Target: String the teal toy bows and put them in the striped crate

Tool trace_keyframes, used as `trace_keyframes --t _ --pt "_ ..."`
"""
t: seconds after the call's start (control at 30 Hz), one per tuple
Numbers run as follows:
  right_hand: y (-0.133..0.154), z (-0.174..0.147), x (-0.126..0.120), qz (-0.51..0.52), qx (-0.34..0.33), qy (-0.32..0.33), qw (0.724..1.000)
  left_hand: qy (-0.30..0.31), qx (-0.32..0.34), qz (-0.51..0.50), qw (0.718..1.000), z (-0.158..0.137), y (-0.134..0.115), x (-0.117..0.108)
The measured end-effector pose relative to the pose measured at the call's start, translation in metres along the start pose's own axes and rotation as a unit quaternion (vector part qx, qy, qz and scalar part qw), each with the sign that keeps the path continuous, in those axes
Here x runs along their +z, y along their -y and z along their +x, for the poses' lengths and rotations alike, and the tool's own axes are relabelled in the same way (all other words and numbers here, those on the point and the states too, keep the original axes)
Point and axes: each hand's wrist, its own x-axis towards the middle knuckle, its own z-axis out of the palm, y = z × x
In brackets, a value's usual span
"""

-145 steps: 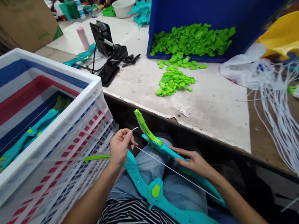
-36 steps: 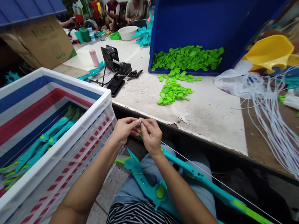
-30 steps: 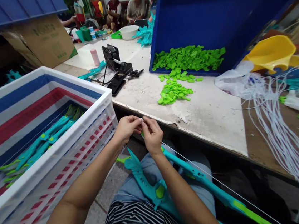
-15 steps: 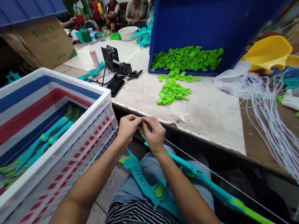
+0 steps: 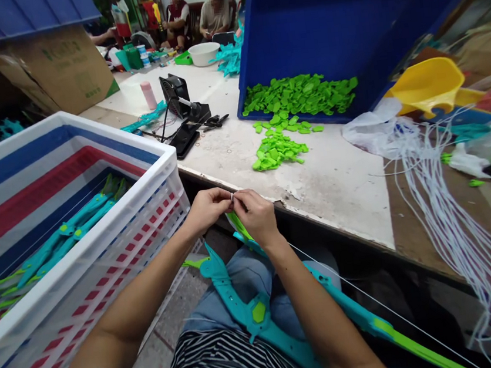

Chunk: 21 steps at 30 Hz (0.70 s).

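My left hand [image 5: 208, 211] and my right hand [image 5: 257, 217] meet fingertip to fingertip above my lap, both pinching a white cord [image 5: 364, 290]. A short bit of it shows between the fingertips; the rest runs taut to the lower right. Just below my right hand is the green tip [image 5: 240, 227] of a turquoise toy bow limb [image 5: 352, 306], which passes under my right forearm. Across my thighs lies a turquoise bow part [image 5: 231, 295] with a green hexagonal piece [image 5: 259, 311]. Whether these are one bow is hidden by my arm.
A white crate [image 5: 167, 157] at left holds several turquoise-and-green bows [image 5: 68, 228]. On the table [image 5: 340, 197] are green plastic pieces [image 5: 277, 149], a tilted blue bin [image 5: 324, 21], a small black fan [image 5: 175, 91] and a bundle of white cords [image 5: 444, 214]. Two people sit at the back.
My hands stay together at the cord, my right hand turned slightly. More of the green bow tip and a bit of white cord now show. The camera view has shifted slightly.
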Motion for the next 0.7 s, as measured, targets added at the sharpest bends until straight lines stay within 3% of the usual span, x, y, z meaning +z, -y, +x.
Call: trace_keyframes --t 0.13,0.23,0.37,0.43,0.53,0.7 --pt "0.008 -0.004 0.006 0.029 0.047 -0.055 0.997 -0.028 -0.001 0.031 0.999 0.001 0.001 0.001" --pt "0.012 -0.007 0.012 0.121 0.121 -0.078 0.982 -0.047 0.033 0.081 0.995 0.001 0.004 0.001" --pt "0.011 -0.007 0.013 0.305 0.259 -0.053 0.915 0.007 0.026 0.144 0.989 -0.001 0.001 -0.007" --pt "0.010 -0.006 0.012 0.359 0.297 -0.037 0.884 0.045 0.018 0.174 0.983 -0.002 -0.002 -0.012" --pt "0.010 -0.006 0.010 0.359 0.297 -0.037 0.884 0.049 0.048 0.232 0.970 -0.002 -0.002 -0.016" --pt "0.011 -0.011 0.008 0.343 0.279 -0.043 0.896 -0.009 0.076 0.305 0.949 -0.002 0.004 -0.015"
